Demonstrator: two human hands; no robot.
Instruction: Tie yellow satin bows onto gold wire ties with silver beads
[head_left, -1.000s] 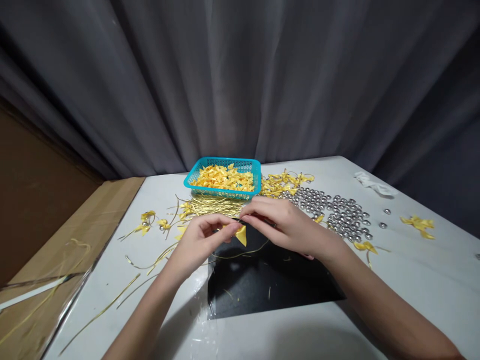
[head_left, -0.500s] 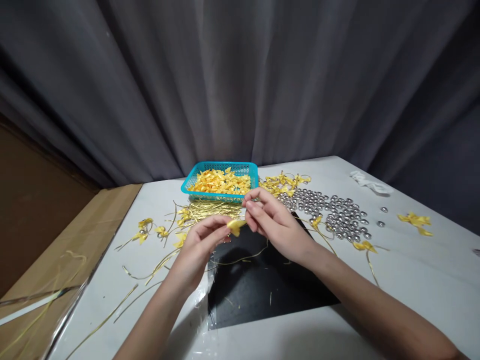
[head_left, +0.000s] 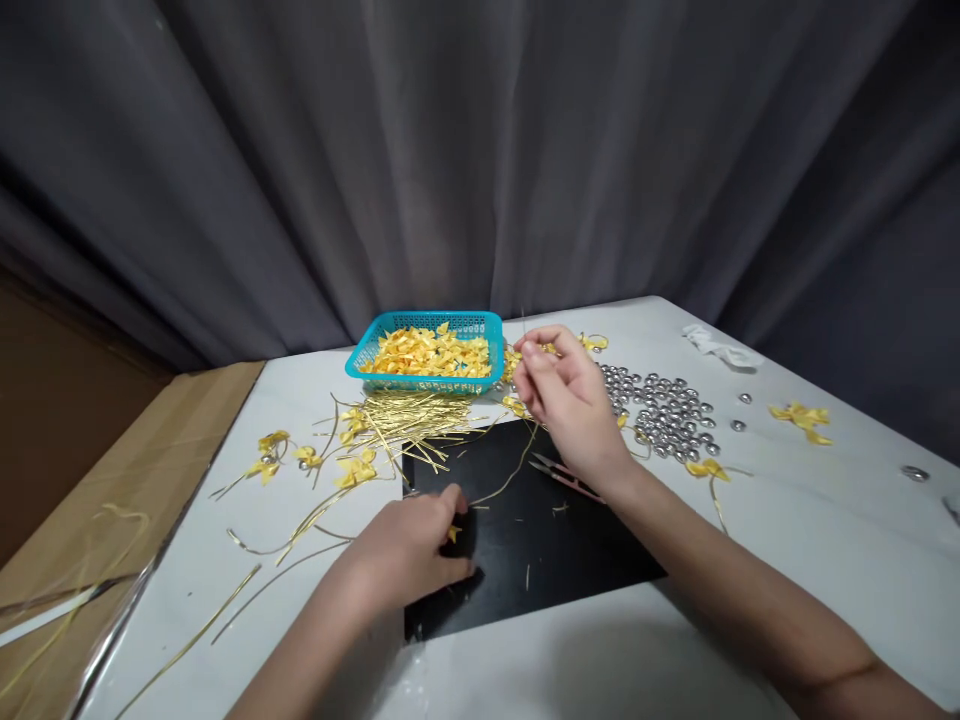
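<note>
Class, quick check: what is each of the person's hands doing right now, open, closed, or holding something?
Left hand: closed, pinching a small yellow bow over the black mat.
Right hand: raised, fingertips pinched on a thin gold wire.

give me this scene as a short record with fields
left hand: low on the black mat, closed on a yellow bow
right hand: raised, fingers pinching a gold wire that runs down to the mat
basket: teal, full of yellow bows, at the table's far side
wire pile: gold, in front of the basket
beads: silver, spread right of the right hand
snips: lying on the mat under the right wrist
table: white, loose bows scattered on it
</note>
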